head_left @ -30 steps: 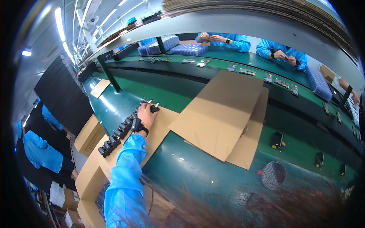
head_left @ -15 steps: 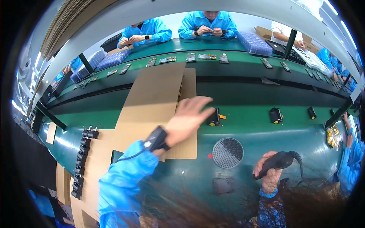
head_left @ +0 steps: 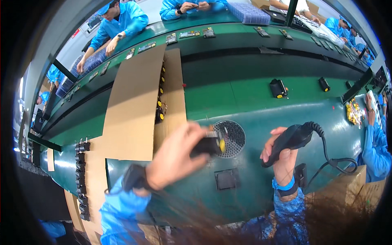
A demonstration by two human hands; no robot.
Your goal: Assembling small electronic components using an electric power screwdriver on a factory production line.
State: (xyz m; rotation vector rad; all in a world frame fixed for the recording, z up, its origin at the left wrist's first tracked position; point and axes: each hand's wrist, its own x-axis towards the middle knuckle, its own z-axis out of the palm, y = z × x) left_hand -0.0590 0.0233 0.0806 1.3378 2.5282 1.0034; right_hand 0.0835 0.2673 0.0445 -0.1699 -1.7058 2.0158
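Observation:
My left hand [head_left: 175,155], blurred by motion, grips a black module [head_left: 207,148] with a yellow round part at its end. The module is above the table, partly over a round perforated dish [head_left: 239,152] that holds small black pieces. At the right my right hand [head_left: 281,157] is wrapped round a black hand-held tool [head_left: 292,141] with a coiled cord; its exact kind does not show. Between the hands, closer to me, lies a flat black square fixture [head_left: 227,179].
Cardboard sheets [head_left: 130,102] cover part of the left, with black modules between them. A row of black parts [head_left: 80,175] lines the left cardboard. Another module [head_left: 278,88] sits on the green belt. Yellow parts [head_left: 354,112] lie far right. Co-workers [head_left: 118,24] sit opposite.
My left hand has taken the black module off the green belt and drawn it towards me. My right hand still holds the tool. The view has shifted rightward and down.

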